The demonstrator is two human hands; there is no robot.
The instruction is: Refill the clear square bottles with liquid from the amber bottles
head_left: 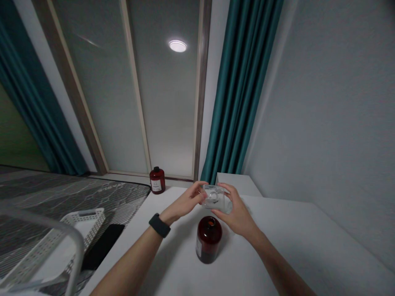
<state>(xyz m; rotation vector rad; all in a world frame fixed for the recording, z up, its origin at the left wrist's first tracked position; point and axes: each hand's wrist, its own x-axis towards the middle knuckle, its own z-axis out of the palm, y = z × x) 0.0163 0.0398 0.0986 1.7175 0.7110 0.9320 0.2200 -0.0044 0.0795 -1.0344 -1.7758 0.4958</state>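
**A:** Quick, what's in the hands?

**B:** One clear bottle point(216, 199), lying on its side, held up above the bench point(293, 246). The left hand point(185, 201) is on its left end, the right hand point(236, 216) on its right end and underside.

**A:** Grip state?

**B:** Narrow on both sides, fingers closed around the clear bottle. It's fully off the surface, not touching anything else.

**A:** What's under it?

**B:** A dark red bottle point(209, 239) stands upright on the bench just below the hands, label side to the left. Top looks open, can't say for sure.

**A:** Anything on the wrist?

**B:** A black wristband point(159, 225) on the left wrist.

**A:** Rest of the scene?

**B:** A second dark red bottle point(157, 180) with a black cap stands upright past the far left corner of the bench, well apart from the hands. Left of the bench, a white plastic basket point(83, 222) and a black flat object point(103, 246) lie on a grey patterned bed point(61, 193). A white cabinet top point(237, 185) sits behind the far edge, beside a teal curtain point(243, 82).
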